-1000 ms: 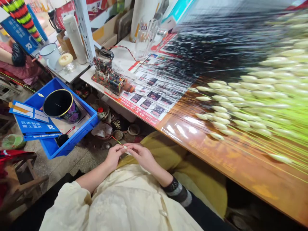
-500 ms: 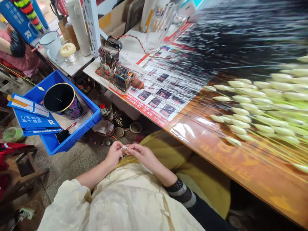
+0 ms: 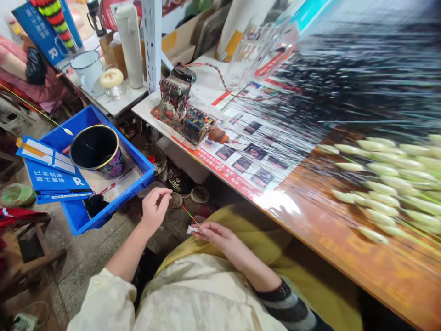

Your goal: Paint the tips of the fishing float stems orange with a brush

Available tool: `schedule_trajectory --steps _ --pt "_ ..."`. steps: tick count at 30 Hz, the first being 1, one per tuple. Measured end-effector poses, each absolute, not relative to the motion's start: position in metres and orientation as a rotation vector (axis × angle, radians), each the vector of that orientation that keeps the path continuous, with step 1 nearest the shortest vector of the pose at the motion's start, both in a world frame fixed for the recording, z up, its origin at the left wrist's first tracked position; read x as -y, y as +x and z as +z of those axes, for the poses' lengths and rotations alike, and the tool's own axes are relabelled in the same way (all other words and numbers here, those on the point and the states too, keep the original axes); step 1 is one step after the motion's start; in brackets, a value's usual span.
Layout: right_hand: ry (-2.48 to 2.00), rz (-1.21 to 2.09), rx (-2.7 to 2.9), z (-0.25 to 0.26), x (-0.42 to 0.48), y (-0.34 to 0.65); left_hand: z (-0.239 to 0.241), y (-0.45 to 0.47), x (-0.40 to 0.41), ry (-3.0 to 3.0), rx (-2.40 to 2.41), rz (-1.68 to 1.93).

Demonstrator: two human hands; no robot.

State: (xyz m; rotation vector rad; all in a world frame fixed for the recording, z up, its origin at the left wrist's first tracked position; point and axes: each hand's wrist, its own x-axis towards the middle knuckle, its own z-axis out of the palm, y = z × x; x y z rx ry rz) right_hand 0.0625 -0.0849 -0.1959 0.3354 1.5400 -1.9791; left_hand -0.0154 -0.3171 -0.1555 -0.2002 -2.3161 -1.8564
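Observation:
In the head view, my right hand (image 3: 217, 235) is in front of my lap, its fingers pinched on a thin red and yellow-green fishing float tip (image 3: 190, 215). A small white scrap (image 3: 193, 229) shows at the same fingertips. To the left, my left hand (image 3: 155, 209) is raised and apart from it, with thumb and fingers pinched together. Whether anything tiny is between them is too small to see. Many pale fishing floats (image 3: 381, 200) with thin stems lie on the table at the right.
A blue crate (image 3: 146, 172) at the left holds a dark bucket (image 3: 120, 158) and blue boxes (image 3: 57, 179). A small paint-spattered motor device (image 3: 188, 110) stands on the table (image 3: 310, 230). A glass jug (image 3: 246, 57) is behind it. Another person's arm (image 3: 15, 62) shows at the far left.
My hands, together before, have parted: the left moved up and left, the right stays low with the float tip. The camera view has shifted slightly.

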Motion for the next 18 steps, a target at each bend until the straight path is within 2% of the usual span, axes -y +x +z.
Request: schedule_trajectory --steps 4,7,11,14,18 --pt "0.341 -1.956 -1.577 -0.194 0.085 0.06 -0.123 -0.045 0.291 -0.306 2.118 -1.809" --pt "0.334 -1.953 -1.586 -0.19 0.084 0.059 -0.131 -0.034 0.285 -0.284 2.044 -1.82" --pt "0.383 -1.961 -1.55 -0.187 0.083 0.061 -0.19 0.011 0.307 -0.159 2.296 -1.829" --pt "0.435 -1.977 -1.555 -0.187 0.085 0.065 -0.254 0.047 0.345 0.3 2.734 -1.795" --pt "0.462 -1.966 -1.571 -0.188 0.09 0.068 -0.332 0.081 0.413 0.871 2.869 -1.595"
